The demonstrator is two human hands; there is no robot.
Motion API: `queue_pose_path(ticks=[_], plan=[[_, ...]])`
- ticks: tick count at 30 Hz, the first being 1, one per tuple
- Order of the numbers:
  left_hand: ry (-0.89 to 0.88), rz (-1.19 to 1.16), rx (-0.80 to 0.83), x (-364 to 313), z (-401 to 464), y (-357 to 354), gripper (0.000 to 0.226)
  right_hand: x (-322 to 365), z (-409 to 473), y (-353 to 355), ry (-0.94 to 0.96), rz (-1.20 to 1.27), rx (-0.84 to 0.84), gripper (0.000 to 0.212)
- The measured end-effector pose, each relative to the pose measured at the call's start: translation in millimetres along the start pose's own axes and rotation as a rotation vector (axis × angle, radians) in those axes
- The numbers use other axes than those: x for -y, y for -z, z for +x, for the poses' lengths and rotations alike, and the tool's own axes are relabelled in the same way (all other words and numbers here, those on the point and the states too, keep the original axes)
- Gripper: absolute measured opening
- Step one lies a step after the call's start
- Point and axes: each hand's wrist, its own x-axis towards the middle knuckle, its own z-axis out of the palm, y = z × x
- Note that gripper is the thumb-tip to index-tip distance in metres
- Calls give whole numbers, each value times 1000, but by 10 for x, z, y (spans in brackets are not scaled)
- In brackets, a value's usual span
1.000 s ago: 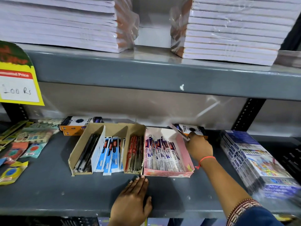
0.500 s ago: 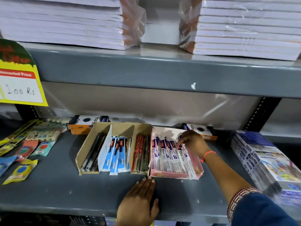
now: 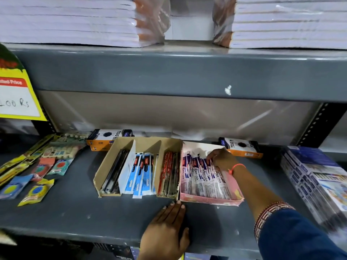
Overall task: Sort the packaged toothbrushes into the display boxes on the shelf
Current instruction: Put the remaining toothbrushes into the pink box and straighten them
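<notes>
A pink display box (image 3: 210, 200) on the grey shelf (image 3: 75, 218) holds a row of white-and-purple packaged toothbrushes (image 3: 202, 179). Left of it, touching, a brown cardboard box (image 3: 102, 175) has three compartments: dark packs (image 3: 115, 171), blue-and-white packs (image 3: 139, 173), red packs (image 3: 168, 173). My right hand (image 3: 222, 159) reaches into the pink box, fingertips pinching the top of a toothbrush pack at the row's right end. My left hand (image 3: 166, 230) lies flat on the shelf, fingers together, tips at the front where the two boxes meet.
Two black-white-orange cartons (image 3: 105, 138) (image 3: 241, 149) sit behind the boxes. Small colourful packets (image 3: 37, 171) lie at the left. A stack of printed blue boxes (image 3: 317, 181) stands at the right. Wrapped notebook stacks (image 3: 75, 21) fill the upper shelf; a yellow price sign (image 3: 16, 98) hangs left.
My right hand came from the carton behind the pink box forward into that box and now pinches a pack at the row's right end. My left hand stayed flat on the shelf.
</notes>
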Motion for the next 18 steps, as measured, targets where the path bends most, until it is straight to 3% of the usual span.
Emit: queue_pose_path(ticks=[2, 6, 9, 12, 14, 18], plan=[[-1, 1, -5, -4, -2, -2, 54, 6, -8, -37, 31, -109, -19, 35], [-1, 9, -8, -8, -4, -5, 54, 54, -100, -77, 162, -560, -107, 33], [11, 16, 14, -16, -3, 18, 54, 163, -222, -179, 311, -568, -246, 35], [10, 12, 28, -41, 1, 46, 53, 314, -360, -388, 431, -433, 49, 48], [19, -13, 44, -50, -1, 63, 50, 356, -405, -508, 396, -522, 219, 55], [48, -15, 42, -68, 16, 77, 53, 237, -412, -491, 290, -550, 266, 61]])
